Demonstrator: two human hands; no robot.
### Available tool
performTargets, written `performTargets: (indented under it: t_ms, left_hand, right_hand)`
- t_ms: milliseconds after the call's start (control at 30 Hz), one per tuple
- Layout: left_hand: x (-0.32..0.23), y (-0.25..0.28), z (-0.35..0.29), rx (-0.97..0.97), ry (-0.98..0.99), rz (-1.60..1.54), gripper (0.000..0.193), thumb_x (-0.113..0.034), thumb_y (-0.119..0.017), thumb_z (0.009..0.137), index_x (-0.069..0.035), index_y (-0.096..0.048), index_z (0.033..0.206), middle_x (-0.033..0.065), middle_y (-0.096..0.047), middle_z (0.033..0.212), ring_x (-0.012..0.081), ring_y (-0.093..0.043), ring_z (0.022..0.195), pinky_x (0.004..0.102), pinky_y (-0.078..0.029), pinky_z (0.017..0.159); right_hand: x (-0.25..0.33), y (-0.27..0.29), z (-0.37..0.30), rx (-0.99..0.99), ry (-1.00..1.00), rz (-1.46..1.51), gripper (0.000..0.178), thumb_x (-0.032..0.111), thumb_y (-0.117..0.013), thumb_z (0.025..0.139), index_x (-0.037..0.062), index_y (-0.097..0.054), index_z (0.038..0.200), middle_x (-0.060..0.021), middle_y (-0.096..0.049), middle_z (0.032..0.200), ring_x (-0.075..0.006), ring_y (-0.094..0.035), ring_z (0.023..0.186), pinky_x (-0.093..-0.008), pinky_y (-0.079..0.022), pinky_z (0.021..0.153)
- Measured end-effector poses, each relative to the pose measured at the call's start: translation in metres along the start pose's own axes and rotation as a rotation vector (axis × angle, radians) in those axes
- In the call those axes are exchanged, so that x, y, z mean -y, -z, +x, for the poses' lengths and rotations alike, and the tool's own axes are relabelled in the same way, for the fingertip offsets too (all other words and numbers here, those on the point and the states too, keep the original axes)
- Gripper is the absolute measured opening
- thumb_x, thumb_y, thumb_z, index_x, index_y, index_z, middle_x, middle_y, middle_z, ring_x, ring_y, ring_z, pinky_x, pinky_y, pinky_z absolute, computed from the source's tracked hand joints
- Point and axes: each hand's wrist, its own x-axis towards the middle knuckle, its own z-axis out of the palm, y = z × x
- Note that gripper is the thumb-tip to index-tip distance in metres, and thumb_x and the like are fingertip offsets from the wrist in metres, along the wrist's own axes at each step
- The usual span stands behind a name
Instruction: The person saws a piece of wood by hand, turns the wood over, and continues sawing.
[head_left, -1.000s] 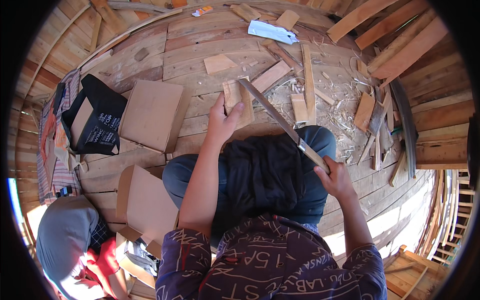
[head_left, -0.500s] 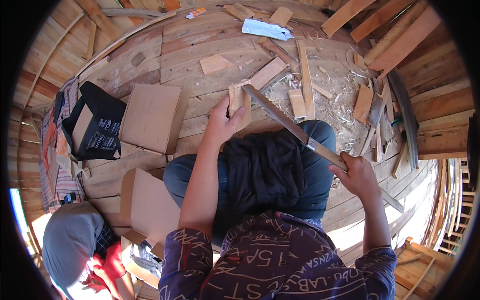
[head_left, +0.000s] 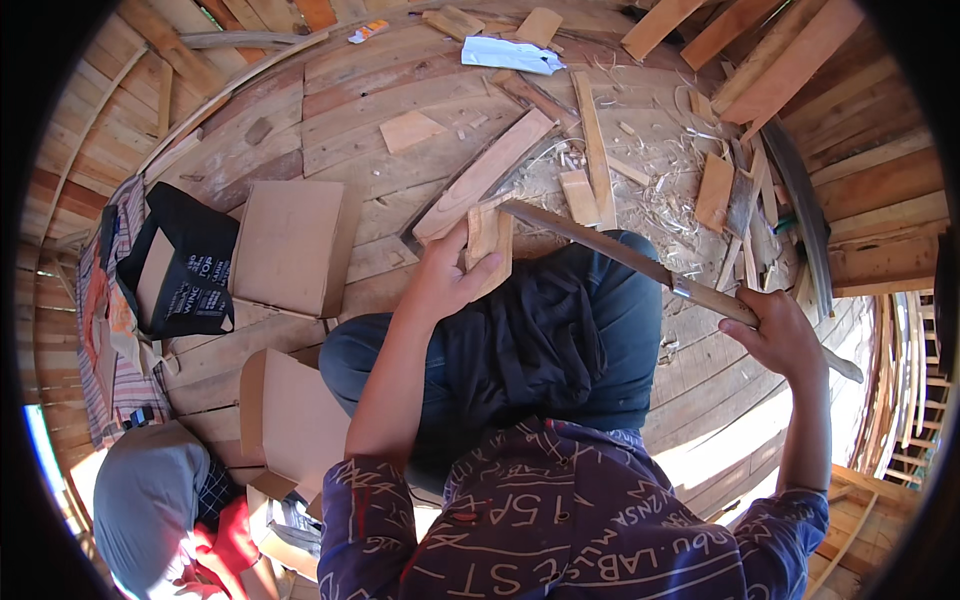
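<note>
A small flat wood block (head_left: 487, 248), pale and roughly rectangular, stands on edge in the left hand (head_left: 445, 275); a long machete (head_left: 600, 245), dark narrow blade and wooden handle, slants from the right hand (head_left: 785, 335) up-left, its tip meeting the block's top.

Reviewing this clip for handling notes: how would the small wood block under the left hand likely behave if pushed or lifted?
The wood block looks stiff and probably light, being short and thin. The left hand steadies it on end, so it seems apt to tip if released. Flat faces: unlikely to roll.
</note>
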Motion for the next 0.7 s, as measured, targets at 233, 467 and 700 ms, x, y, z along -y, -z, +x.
performTargets:
  t_ms: [233, 467, 700]
  left_hand:
    - [0.013, -0.007, -0.007, -0.116, -0.047, -0.046, 0.048, -0.014, -0.072, 0.085, 0.003, -0.055, 0.126, 0.0181, -0.065, 0.119, 0.0276, -0.061, 0.115, 0.0358, -0.045, 0.098]
    - [0.001, -0.004, -0.019, -0.092, -0.156, 0.197, 0.038, -0.013, -0.075, 0.083, 0.004, -0.060, 0.114, 0.0180, -0.069, 0.101, 0.0314, -0.068, 0.092, 0.0370, -0.053, 0.081]
    - [0.001, -0.013, -0.015, -0.233, -0.326, 0.258, 0.031, -0.014, -0.078, 0.080, 0.004, -0.061, 0.100, 0.0203, -0.066, 0.092, 0.0391, -0.065, 0.082, 0.0414, -0.053, 0.071]
  right_hand:
    - [0.004, 0.015, -0.010, -0.025, 0.004, -0.034, 0.047, 0.043, -0.075, 0.078, 0.0002, -0.065, 0.094, -0.0223, -0.057, 0.063, -0.0428, -0.060, 0.068, -0.0468, -0.047, 0.066]
    - [0.000, 0.027, -0.012, -0.053, 0.066, -0.168, 0.038, 0.040, -0.079, 0.075, 0.0052, -0.066, 0.075, -0.0144, -0.060, 0.057, -0.0337, -0.064, 0.061, -0.0434, -0.051, 0.060]
    - [-0.016, 0.034, -0.004, -0.243, 0.175, -0.259, 0.021, 0.013, -0.079, 0.066, 0.0045, -0.063, 0.075, -0.0169, -0.061, 0.061, -0.0352, -0.064, 0.061, -0.0424, -0.051, 0.059]
